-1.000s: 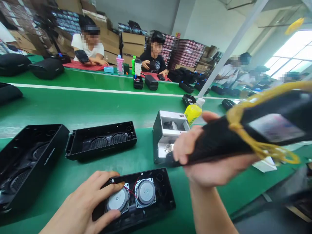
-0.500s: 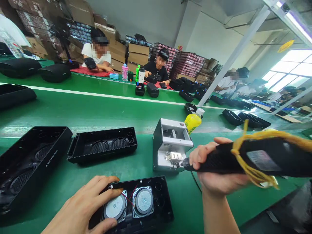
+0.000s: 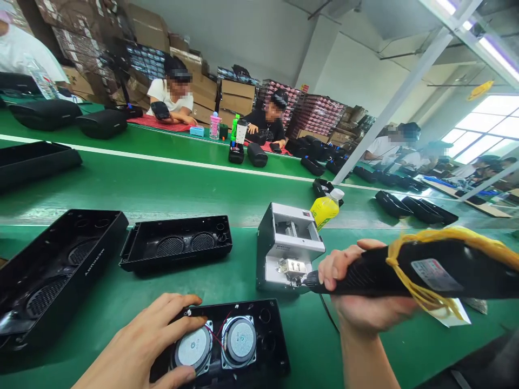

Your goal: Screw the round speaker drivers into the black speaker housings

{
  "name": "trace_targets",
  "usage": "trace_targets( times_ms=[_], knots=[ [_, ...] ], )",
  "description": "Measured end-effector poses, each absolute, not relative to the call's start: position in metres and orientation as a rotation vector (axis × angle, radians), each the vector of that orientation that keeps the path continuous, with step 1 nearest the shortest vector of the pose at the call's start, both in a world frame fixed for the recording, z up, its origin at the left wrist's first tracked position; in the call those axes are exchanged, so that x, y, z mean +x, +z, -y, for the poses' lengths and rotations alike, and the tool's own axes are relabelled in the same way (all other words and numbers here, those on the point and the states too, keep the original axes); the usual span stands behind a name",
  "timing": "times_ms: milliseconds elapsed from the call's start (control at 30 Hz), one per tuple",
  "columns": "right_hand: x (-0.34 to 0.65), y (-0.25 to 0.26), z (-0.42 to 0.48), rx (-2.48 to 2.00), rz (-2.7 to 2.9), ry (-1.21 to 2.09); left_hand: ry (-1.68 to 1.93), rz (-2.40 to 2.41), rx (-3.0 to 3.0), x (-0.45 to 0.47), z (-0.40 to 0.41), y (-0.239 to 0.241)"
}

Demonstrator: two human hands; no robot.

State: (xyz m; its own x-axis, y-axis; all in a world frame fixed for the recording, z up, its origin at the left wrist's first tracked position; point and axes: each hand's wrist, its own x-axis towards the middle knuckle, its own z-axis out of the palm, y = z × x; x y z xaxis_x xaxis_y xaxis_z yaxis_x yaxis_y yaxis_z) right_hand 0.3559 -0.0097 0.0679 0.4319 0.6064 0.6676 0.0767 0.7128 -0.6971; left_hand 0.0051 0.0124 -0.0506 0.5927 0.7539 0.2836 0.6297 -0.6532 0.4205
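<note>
Left hand flat on speaker housing, right hand gripping screwdriver

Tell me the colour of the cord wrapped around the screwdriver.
Yellow cord, on the black electric screwdriver; the head view shows it.

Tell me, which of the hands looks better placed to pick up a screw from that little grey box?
Probably the right hand: its electric screwdriver already points at the grey box. The left hand rests on the speaker housing.
</note>
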Motion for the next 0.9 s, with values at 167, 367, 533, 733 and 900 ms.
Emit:
trace_targets(
  times_ms=[167, 367, 533, 733, 900],
  knots=[
    [0.354, 0.067, 0.011, -0.723, 1.076, 0.360, 0.657, -1.093, 2.577, -0.002, -0.018, -0.058],
    [0.356, 0.066, 0.010, -0.739, 1.083, 0.364, 0.677, -1.025, 2.599, -0.005, -0.021, -0.060],
    [0.355, 0.069, 0.009, -0.737, 1.108, 0.408, 0.694, -1.104, 2.502, 0.001, -0.015, -0.057],
    [0.350, 0.080, 0.001, -0.742, 1.079, 0.362, 0.668, -1.052, 2.513, -0.003, -0.019, -0.057],
    [0.349, 0.077, -0.009, -0.745, 1.072, 0.397, 0.797, -1.055, 2.352, -0.004, -0.014, -0.050]
  ],
)
